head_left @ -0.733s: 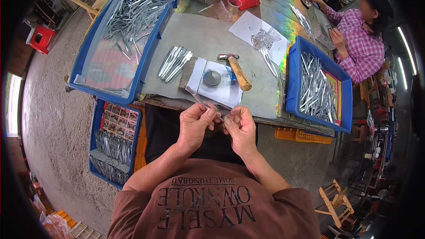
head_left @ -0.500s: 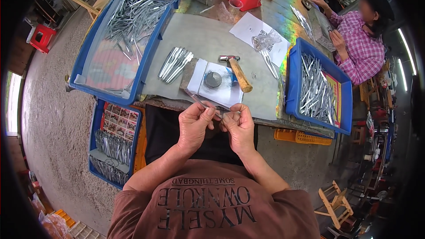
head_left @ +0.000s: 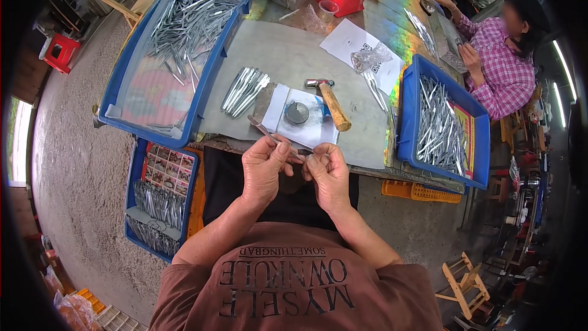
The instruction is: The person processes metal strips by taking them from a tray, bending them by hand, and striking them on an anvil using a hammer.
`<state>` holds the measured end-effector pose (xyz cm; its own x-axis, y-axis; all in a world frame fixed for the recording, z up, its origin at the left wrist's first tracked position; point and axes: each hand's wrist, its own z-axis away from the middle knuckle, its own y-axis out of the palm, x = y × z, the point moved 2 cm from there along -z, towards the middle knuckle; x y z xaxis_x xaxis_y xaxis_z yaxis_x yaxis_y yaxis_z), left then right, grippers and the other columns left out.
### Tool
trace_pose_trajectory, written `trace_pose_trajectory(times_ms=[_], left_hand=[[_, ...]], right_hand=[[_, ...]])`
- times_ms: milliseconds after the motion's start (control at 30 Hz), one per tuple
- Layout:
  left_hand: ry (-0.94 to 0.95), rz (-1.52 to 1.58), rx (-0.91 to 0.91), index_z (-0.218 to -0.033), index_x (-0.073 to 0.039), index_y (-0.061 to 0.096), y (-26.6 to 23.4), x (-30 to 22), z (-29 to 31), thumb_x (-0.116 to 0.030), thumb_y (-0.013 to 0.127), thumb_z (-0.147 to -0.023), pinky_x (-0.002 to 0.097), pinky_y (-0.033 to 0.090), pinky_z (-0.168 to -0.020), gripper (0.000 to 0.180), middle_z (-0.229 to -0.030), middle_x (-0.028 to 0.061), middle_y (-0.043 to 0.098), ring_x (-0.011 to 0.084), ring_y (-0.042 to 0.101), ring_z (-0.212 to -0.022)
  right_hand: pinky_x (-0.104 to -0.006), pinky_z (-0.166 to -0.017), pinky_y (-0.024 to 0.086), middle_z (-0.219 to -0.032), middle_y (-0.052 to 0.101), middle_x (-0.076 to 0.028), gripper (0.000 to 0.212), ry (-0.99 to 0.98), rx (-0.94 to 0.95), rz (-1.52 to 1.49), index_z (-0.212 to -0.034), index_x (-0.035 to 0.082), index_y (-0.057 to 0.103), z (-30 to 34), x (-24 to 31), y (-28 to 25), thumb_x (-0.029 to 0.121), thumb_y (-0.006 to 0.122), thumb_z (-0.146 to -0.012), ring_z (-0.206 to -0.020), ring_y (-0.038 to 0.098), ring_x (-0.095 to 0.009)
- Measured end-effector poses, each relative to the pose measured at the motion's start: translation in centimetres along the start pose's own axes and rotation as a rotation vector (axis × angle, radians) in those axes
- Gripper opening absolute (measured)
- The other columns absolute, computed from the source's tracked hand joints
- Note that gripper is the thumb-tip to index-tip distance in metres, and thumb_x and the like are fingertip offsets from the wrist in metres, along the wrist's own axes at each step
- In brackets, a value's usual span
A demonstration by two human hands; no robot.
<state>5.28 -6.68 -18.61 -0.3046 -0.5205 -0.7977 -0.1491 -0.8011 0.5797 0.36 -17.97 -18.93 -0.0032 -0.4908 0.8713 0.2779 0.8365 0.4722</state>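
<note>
Just below the hammer, the left hand pinches a thin metal strip; the right hand is curled closed, fingertips meeting the strip's near end.

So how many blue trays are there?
3: a large blue plastic tray left on the table, a smaller blue tray on the right, a third blue tray below on the floor.

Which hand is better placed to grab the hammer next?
Right, probably. The hammer lies on the table ahead of the right hand, handle end toward it. The left hand grips the thin metal piece, which juts from it.
</note>
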Motion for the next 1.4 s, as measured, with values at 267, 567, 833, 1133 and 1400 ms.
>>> trace_pose_trajectory(times_ms=[267,567,833,1133,1400], left_hand=[[0.192,-0.282,0.03,-0.077,0.001,0.053,0.1,-1.7,-4.1,-0.006,0.051,-0.081,0.0155,0.039,-0.045,0.008,-0.072,0.0059,0.057,0.0082,0.055,-0.06],[0.248,-0.496,0.051,-0.077,0.0,0.056,1.3,-1.7,-7.3,-0.005,0.054,-0.077,0.0168,0.04,-0.046,0.005,-0.069,0.002,0.056,0.0053,0.051,-0.06],[0.295,-0.579,0.049,-0.08,-0.001,0.057,1.6,-1.6,-7.6,-0.006,0.055,-0.077,0.0172,0.04,-0.046,0.007,-0.065,0.001,0.055,0.0053,0.051,-0.059],[0.294,-0.578,0.053,-0.08,-0.002,0.057,1.7,-1.5,-7.5,-0.006,0.054,-0.078,0.0169,0.04,-0.046,0.006,-0.066,0.0002,0.055,0.0045,0.051,-0.06],[0.293,-0.639,0.067,-0.079,0.0,0.057,1.8,-1.6,-7.6,-0.005,0.055,-0.076,0.0177,0.041,-0.048,0.006,-0.064,0.0006,0.055,0.004,0.05,-0.059]], right_hand=[[-0.0186,-0.051,0.036,-0.068,0.049,-0.004,0.014,-0.02,0.1,0.095,-0.092,0.001,0.042,1.2,0.7,-0.8,0.009,0.049,-0.083,-0.057,0.044,-0.007],[-0.0187,-0.049,0.035,-0.066,0.05,-0.006,0.016,-0.04,0.096,0.145,-0.089,0.002,0.045,1.8,1.2,-1.5,0.015,0.051,-0.083,-0.053,0.042,-0.008],[-0.0184,-0.049,0.035,-0.067,0.05,-0.006,0.016,-0.026,0.083,0.136,-0.089,0.001,0.045,2.0,1.1,-1.9,0.014,0.052,-0.082,-0.054,0.043,-0.009],[-0.0187,-0.049,0.036,-0.067,0.051,-0.006,0.016,-0.022,0.088,0.148,-0.09,0.002,0.045,2.0,1.4,-2.3,0.014,0.052,-0.082,-0.055,0.043,-0.009],[-0.0177,-0.047,0.035,-0.065,0.049,-0.004,0.011,-0.151,0.0,0.21,-0.089,0.0,0.046,1.4,3.5,-3.0,0.009,0.049,-0.082,-0.053,0.044,-0.006]])
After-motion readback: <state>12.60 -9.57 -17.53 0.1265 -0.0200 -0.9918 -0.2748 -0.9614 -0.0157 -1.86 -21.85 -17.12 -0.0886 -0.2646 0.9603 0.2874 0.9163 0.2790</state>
